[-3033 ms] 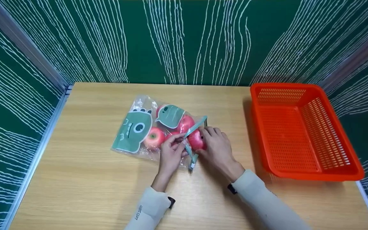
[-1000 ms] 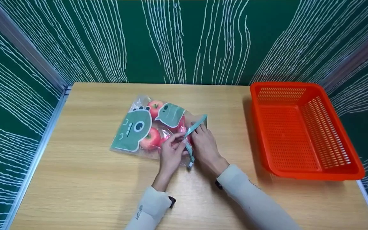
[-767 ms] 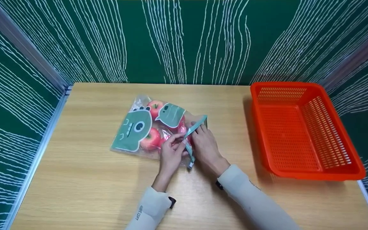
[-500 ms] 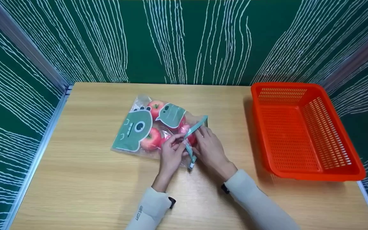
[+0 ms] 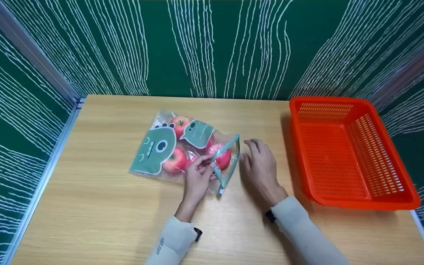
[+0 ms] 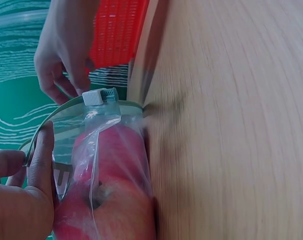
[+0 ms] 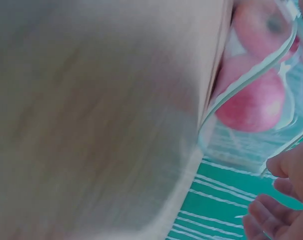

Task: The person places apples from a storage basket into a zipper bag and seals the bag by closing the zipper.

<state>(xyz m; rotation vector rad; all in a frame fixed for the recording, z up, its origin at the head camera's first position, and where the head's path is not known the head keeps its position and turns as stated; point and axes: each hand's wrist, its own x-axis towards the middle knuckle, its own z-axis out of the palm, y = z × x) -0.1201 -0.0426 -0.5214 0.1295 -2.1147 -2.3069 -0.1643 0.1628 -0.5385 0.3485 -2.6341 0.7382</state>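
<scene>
A clear zip bag (image 5: 153,152) with a green monster print lies on the table, its slider edge open toward the right. Several red apples (image 5: 175,160) are inside, one apple (image 5: 222,156) close to the mouth. My left hand (image 5: 197,178) pinches the upper lip of the bag and lifts it; in the left wrist view the thumb and fingers (image 6: 40,160) hold the green zip strip. To the right of the mouth, my right hand (image 5: 262,167) is apart from the bag, fingers loosely bent and holding nothing. The white slider (image 6: 93,97) sits at the near corner.
A red-orange plastic basket (image 5: 329,162) with perforated walls stands at the table's right side, nothing visible in it. Bare wooden table (image 5: 98,206) surrounds the bag. Green panels with white lines (image 5: 219,48) close off the back and sides.
My right hand held an apple at the mouth, reached inside, then came out to the right without it. That apple now lies inside near the mouth. My left hand stays on the bag's lip.
</scene>
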